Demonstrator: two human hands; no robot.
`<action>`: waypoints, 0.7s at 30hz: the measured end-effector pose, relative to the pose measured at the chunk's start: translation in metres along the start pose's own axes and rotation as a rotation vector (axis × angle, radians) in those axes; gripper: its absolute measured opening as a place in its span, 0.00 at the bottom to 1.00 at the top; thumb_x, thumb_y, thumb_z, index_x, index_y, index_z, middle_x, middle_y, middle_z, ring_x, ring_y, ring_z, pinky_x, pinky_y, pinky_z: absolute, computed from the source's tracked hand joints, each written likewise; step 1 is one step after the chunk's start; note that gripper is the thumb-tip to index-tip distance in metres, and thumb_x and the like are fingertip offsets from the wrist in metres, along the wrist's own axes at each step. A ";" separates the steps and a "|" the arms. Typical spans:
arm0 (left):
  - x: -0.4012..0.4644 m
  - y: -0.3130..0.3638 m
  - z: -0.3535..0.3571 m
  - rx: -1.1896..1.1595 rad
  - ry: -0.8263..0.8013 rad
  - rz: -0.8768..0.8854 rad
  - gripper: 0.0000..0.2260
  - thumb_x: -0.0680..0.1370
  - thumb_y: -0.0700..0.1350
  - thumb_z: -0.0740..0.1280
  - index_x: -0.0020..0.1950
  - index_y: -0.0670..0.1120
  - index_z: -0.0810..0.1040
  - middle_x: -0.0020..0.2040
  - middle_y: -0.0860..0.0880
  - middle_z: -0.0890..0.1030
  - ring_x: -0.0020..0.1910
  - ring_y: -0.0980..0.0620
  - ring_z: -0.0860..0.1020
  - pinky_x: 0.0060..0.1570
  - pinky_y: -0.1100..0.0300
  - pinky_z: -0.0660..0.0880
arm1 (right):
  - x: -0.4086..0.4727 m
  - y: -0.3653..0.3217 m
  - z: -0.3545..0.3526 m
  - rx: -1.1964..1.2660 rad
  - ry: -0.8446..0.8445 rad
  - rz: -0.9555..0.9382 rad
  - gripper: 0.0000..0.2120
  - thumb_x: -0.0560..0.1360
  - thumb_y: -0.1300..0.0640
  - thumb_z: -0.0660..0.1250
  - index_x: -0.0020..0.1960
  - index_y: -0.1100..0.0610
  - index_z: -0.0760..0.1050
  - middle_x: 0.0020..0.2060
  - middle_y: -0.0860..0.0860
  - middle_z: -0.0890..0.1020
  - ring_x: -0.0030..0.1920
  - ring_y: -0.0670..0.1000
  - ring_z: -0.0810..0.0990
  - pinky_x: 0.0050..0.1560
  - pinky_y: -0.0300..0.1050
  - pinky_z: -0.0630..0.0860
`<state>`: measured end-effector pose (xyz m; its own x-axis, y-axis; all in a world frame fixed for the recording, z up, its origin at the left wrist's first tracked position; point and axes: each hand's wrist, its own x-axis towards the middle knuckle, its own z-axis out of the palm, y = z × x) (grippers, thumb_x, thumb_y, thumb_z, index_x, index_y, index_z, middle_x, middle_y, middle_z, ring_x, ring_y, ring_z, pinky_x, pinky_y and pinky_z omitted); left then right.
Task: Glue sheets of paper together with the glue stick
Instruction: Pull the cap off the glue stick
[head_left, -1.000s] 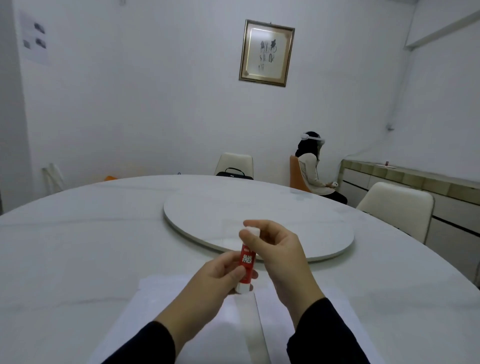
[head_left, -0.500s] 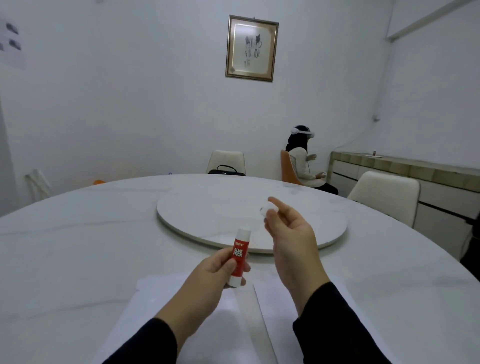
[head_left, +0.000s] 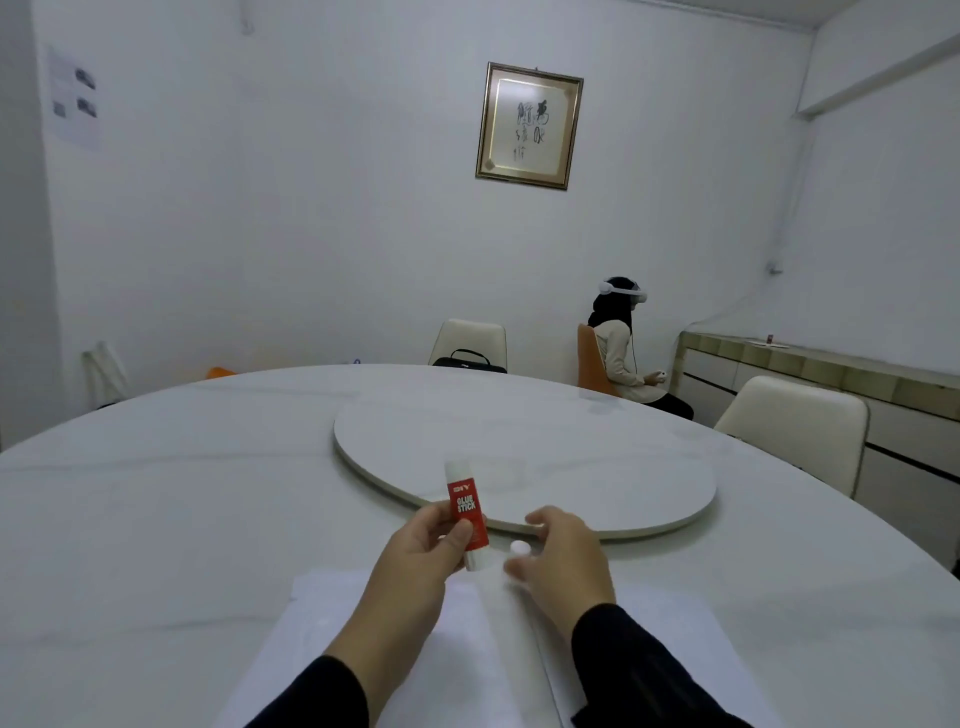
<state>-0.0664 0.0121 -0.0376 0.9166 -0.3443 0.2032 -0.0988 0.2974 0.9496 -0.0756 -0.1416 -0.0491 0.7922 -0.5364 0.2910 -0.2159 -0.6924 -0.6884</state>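
My left hand holds a red-and-white glue stick upright above the table, its white top uncapped. The stick's small white cap stands on the table just right of it. My right hand hovers low beside the cap, fingers curled apart around it and blurred; nothing appears to be gripped. White sheets of paper lie flat at the near edge under my forearms, and a narrow paper strip runs down their middle.
The round white table carries a raised turntable just beyond my hands. Cream chairs stand around it, one with a black bag. A person wearing a headset sits at the back right by a low cabinet.
My right hand pulled the cap off the glue stick, lifted it away, then dropped to the table, where the cap now stands. My left hand kept hold of the stick.
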 end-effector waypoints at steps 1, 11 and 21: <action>0.001 0.001 -0.001 -0.015 0.012 0.005 0.09 0.78 0.38 0.62 0.54 0.46 0.79 0.47 0.50 0.85 0.45 0.57 0.82 0.48 0.63 0.75 | -0.003 -0.005 -0.009 0.082 0.025 -0.012 0.14 0.70 0.56 0.72 0.55 0.52 0.76 0.49 0.48 0.78 0.49 0.48 0.78 0.49 0.40 0.76; -0.008 0.020 0.003 -0.183 0.014 0.025 0.08 0.74 0.42 0.67 0.51 0.42 0.81 0.48 0.43 0.86 0.52 0.48 0.83 0.53 0.59 0.75 | -0.069 -0.039 -0.016 0.114 0.238 -0.420 0.07 0.73 0.45 0.69 0.45 0.48 0.77 0.37 0.41 0.78 0.39 0.44 0.75 0.40 0.35 0.71; -0.015 0.029 0.000 -0.024 -0.041 0.058 0.10 0.71 0.48 0.68 0.46 0.44 0.84 0.45 0.45 0.86 0.51 0.47 0.82 0.55 0.55 0.73 | -0.071 -0.033 -0.025 1.224 -0.659 0.204 0.19 0.76 0.47 0.59 0.40 0.62 0.78 0.27 0.54 0.73 0.28 0.50 0.68 0.33 0.43 0.64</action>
<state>-0.0826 0.0260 -0.0128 0.8930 -0.3614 0.2681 -0.1420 0.3389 0.9300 -0.1393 -0.0924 -0.0308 0.9998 -0.0172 -0.0093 -0.0015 0.4053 -0.9142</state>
